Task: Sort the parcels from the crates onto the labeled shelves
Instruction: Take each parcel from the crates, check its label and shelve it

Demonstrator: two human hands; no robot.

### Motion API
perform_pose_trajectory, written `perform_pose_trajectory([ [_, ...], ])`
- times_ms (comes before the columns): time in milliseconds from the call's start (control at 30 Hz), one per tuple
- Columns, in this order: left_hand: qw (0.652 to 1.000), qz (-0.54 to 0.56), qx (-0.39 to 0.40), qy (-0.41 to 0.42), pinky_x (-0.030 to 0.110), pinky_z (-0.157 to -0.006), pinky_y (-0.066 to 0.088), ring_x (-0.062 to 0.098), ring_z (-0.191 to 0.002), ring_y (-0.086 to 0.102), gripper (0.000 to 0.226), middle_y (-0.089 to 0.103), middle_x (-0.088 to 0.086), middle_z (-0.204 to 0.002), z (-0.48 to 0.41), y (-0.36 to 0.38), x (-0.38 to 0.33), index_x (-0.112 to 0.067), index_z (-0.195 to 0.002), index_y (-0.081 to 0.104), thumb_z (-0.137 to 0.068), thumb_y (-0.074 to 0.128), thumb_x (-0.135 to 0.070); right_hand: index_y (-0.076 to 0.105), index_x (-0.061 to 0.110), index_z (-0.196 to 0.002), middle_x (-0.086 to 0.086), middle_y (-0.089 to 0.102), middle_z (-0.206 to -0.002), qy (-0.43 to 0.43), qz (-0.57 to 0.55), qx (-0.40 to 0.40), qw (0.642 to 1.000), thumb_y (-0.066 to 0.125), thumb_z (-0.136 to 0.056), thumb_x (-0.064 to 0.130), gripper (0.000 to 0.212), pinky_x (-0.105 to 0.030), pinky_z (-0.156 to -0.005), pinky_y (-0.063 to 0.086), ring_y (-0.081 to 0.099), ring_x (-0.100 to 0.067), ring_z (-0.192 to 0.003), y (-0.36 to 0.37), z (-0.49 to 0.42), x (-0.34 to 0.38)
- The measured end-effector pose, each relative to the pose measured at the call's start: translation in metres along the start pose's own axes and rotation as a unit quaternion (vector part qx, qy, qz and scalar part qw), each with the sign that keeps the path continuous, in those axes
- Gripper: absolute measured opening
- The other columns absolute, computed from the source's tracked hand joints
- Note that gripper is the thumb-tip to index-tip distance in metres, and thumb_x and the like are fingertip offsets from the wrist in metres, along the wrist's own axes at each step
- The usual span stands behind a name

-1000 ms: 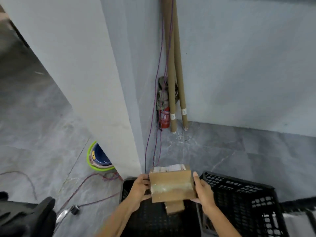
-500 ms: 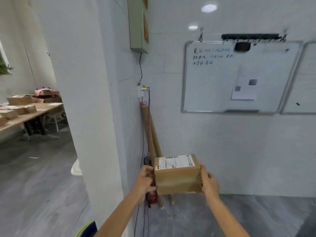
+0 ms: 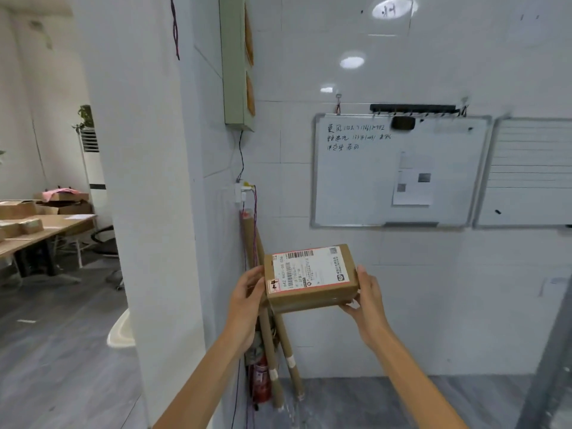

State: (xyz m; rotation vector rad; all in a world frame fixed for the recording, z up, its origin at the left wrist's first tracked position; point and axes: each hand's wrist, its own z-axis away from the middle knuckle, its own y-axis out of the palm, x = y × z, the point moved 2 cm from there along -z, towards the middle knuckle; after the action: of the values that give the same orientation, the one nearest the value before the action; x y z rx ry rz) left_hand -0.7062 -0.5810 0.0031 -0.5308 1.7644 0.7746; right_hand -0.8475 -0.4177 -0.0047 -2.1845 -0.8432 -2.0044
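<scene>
Brown cardboard parcel, white label up, held midair before the tiled wall, left grip and right grip curled round its ends; I'd read the label first, hold it level, then seek the matching shelf.

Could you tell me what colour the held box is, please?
Brown cardboard box, white shipping label; head view.

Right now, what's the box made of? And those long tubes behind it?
Box: looks like cardboard, going by its dull brown, matte faces and creased edges. Its label seems to be white printed paper, maybe slightly glossy. Tubes: probably cardboard too, since they are the same dull brown, with white bands near the bottom that could be tape.
</scene>
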Motion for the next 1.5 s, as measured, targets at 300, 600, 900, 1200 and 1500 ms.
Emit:
perform_pose_trajectory([
  [300,0.992,0.006,0.126,0.022,0.042,-0.090,0.052,0.009,-0.106,0.063,0.040,0.062,-0.004,-0.122,0.005,0.008,-0.003,-0.035,-0.126,0.047,-0.086,0.053,-0.035,0.047,0.016,-0.095,-0.006,0.068,-0.099,-0.063,-0.039,0.041,0.996,0.052,-0.080,0.047,0.035,-0.042,-0.080,0.054,0.061,-0.019,-0.098,-0.018,0.003,0.016],
  [600,0.993,0.012,0.121,-0.005,0.030,-0.079,0.052,0.018,-0.117,0.058,0.020,0.065,-0.001,-0.119,0.002,0.033,-0.001,-0.038,-0.112,0.055,-0.095,0.046,-0.034,0.020,0.042,-0.146,-0.001,0.055,-0.135,-0.001,0.019,0.148,0.989,0.049,-0.083,0.046,0.070,-0.059,-0.097,0.045,0.051,-0.025,-0.124,-0.049,0.005,0.029],
  [900,0.983,-0.031,0.154,-0.098,0.055,-0.113,0.025,0.024,-0.136,0.034,0.054,0.037,0.001,-0.148,0.007,0.086,0.013,-0.032,-0.143,0.031,-0.094,0.027,-0.056,0.040,0.036,-0.136,-0.006,0.057,-0.130,0.027,-0.007,0.065,0.998,0.048,-0.095,0.033,0.043,-0.051,-0.087,0.053,0.054,-0.026,-0.115,-0.090,-0.001,0.043],
  [1200,0.949,0.094,0.263,-0.144,0.054,-0.100,0.043,0.028,-0.129,0.045,0.083,0.039,0.000,-0.146,0.057,0.207,0.043,-0.041,-0.142,0.009,-0.075,0.052,-0.064,0.042,0.051,-0.112,-0.001,0.061,-0.119,-0.031,0.050,-0.033,0.998,0.061,-0.076,0.045,0.041,-0.041,-0.082,0.046,0.059,-0.022,-0.106,-0.123,0.022,0.050],
  [1500,0.919,0.116,0.369,-0.076,0.039,-0.077,0.055,0.016,-0.107,0.065,0.052,0.065,-0.006,-0.121,0.066,0.276,0.044,-0.044,-0.125,0.043,-0.077,0.060,-0.052,0.044,0.028,-0.119,0.002,0.047,-0.133,-0.124,0.214,-0.129,0.960,0.056,-0.090,0.043,0.034,-0.035,-0.104,0.036,0.040,-0.015,-0.128,-0.212,0.048,0.100],
])
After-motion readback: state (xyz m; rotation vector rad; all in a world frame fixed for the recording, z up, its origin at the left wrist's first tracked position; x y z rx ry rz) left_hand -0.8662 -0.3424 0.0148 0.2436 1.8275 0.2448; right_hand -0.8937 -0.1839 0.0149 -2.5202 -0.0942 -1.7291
